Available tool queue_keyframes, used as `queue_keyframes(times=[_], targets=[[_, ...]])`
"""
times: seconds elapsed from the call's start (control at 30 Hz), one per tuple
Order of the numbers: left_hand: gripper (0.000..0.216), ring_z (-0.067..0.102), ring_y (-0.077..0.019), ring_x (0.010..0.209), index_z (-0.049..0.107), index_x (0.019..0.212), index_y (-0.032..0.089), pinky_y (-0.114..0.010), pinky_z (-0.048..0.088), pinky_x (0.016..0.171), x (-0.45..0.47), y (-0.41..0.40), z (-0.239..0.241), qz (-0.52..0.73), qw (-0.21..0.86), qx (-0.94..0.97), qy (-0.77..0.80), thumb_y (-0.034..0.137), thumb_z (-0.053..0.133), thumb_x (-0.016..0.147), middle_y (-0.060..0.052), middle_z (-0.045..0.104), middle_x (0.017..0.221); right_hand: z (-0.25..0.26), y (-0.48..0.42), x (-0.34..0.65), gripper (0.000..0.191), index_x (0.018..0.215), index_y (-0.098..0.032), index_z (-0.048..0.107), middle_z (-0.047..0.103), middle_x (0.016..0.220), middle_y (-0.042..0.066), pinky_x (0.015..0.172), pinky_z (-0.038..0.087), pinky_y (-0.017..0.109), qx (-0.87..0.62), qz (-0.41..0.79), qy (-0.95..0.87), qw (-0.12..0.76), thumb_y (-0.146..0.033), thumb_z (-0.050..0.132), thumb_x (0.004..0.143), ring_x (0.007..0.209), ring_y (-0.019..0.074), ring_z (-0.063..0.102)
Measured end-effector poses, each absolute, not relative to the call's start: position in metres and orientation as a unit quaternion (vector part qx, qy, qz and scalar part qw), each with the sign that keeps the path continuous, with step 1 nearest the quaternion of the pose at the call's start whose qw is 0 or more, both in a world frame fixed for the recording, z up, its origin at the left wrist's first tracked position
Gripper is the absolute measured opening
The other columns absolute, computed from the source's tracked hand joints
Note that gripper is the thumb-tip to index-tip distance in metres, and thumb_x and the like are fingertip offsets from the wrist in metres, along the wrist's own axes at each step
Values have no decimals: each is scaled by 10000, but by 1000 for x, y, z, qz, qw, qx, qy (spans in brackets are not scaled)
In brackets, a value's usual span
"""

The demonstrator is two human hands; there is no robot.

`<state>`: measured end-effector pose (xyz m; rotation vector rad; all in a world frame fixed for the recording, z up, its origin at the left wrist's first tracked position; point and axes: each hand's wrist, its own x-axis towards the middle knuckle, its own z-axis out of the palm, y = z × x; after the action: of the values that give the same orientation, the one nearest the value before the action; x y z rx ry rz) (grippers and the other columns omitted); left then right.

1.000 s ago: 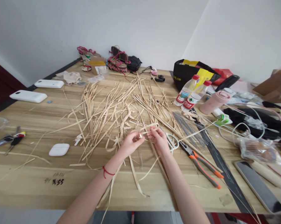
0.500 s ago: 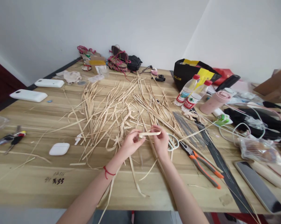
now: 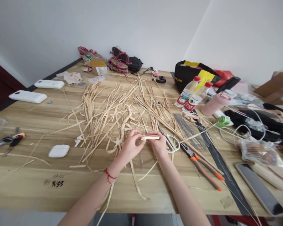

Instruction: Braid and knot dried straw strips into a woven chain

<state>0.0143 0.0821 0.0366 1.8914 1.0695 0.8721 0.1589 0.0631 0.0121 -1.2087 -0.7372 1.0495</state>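
Between my two hands a pale, flat plant strip (image 3: 151,137) is held, folded into a short loop over the table. My left hand (image 3: 131,145) pinches its left end between thumb and fingers. On the other end, the fingers of my right hand (image 3: 159,145) are closed, partly hidden behind the strip. Just beyond my left hand lies a braided piece (image 3: 125,121) with small coiled offshoots. Scissors (image 3: 172,143) with pale green handles rest just right of my right hand. Loose strips (image 3: 103,110) spread in a wide heap beyond both hands.
Orange-handled pliers (image 3: 203,168) lie at the right, near a phone (image 3: 259,188). Two water bottles (image 3: 187,91), a pink tumbler (image 3: 216,103) and a black-and-yellow bag (image 3: 190,75) stand farther back. A white earbud case (image 3: 59,151) is on the left. Thin wires (image 3: 187,128) lie right of the heap.
My right hand has shifted slightly left and its fingers have closed in. The strip between my hands now looks shorter and more tightly folded.
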Motion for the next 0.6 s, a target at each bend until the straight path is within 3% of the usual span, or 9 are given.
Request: queue_keyframes(times=[0.2, 0.33, 0.43, 0.6], targets=[[149, 533, -166, 799, 634, 879, 197, -277, 431, 698, 17, 80, 41, 331, 360, 765, 418, 286, 573, 776, -58, 513, 1033, 10, 64, 160, 230, 763, -176, 605, 652, 666, 5, 621, 487, 303, -542, 434, -303, 653, -174, 705, 556, 644, 174, 612], [139, 543, -171, 821, 627, 887, 195, -284, 442, 715, 18, 80, 41, 337, 343, 778, 403, 266, 557, 789, -56, 540, 1004, 15, 64, 159, 251, 808, -175, 612, 666, 738, 14, 666, 486, 296, -538, 411, -300, 672, -201, 702, 575, 700, 169, 616], [93, 548, -167, 806, 618, 834, 189, -287, 452, 713, 19, 80, 38, 345, 324, 785, 400, 242, 561, 782, -50, 553, 966, 17, 65, 158, 286, 834, -162, 632, 681, 817, 36, 732, 485, 315, -516, 461, -287, 662, -219, 716, 565, 775, 182, 624], [78, 551, -160, 785, 610, 826, 187, -287, 457, 716, 19, 81, 34, 346, 303, 795, 396, 223, 560, 779, -48, 557, 947, 10, 65, 158, 244, 744, -163, 670, 694, 784, 35, 740, 485, 331, -506, 527, -299, 614, -237, 749, 525, 766, 195, 631]])
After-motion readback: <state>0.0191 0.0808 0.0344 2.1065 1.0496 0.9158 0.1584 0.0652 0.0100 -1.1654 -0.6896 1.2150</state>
